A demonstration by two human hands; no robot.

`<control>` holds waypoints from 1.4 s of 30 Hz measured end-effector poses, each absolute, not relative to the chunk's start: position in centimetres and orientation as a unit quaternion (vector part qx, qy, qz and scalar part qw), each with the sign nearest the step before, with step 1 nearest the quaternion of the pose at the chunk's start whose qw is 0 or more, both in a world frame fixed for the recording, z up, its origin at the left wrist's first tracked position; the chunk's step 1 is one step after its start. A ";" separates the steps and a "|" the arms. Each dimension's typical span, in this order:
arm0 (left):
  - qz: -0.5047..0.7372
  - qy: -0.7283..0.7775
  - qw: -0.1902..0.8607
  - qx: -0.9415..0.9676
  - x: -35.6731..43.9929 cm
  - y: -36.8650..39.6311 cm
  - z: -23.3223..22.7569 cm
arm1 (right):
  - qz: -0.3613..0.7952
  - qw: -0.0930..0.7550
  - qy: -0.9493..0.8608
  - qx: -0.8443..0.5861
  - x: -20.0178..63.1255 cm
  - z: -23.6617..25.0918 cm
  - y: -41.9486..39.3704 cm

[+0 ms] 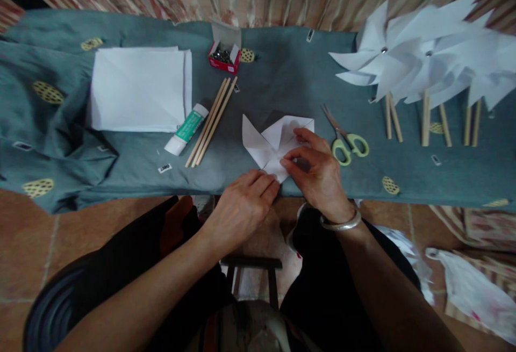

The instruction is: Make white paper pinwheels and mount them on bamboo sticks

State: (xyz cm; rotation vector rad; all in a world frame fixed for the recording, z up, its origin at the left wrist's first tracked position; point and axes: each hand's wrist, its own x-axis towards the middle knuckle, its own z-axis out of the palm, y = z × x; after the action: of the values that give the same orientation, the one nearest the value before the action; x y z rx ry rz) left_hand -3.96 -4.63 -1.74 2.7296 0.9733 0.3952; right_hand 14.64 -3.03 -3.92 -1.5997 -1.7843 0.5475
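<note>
A white paper pinwheel [278, 148] lies near the front edge of the cloth-covered table, cut from its corners, with some flaps bent towards the middle. My left hand [245, 201] holds its near edge, fingers together. On the right side, my right hand [316, 172] has thumb and forefinger closed at the paper close to its centre, and the other fingers rest over the right flap. What lies under the fingertips is hidden. Just right of that hand sit scissors [342, 139] with green handles, slightly open.
Left are a stack of white paper [137, 88], a glue stick [186, 129], three wooden sticks [212, 123] and a red box [223, 62] of small metal pieces. Several finished pinwheels [427, 51] on sticks lie at the right. A stool [252, 262] stands below the table.
</note>
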 end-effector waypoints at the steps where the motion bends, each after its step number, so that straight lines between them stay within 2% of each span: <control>1: 0.136 0.330 0.108 0.928 -4.0 -4.6 -1.7 | 0.209 0.334 -0.685 -0.613 14.6 -3.9 -3.0; 23: 0.137 0.333 0.109 0.927 -3.9 -4.5 -1.6 | 0.189 0.326 -0.719 -0.584 14.2 -4.0 -3.8; 42: 0.138 0.334 0.120 0.925 -3.9 -4.5 -1.5 | 0.161 0.256 -0.758 -0.577 13.4 -4.5 -5.0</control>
State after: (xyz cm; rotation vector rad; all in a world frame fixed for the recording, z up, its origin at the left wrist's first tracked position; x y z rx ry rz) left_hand -3.91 -4.50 -1.49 2.7021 0.9760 0.4019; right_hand 13.37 -5.00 -4.45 -1.5668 -2.0582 0.4361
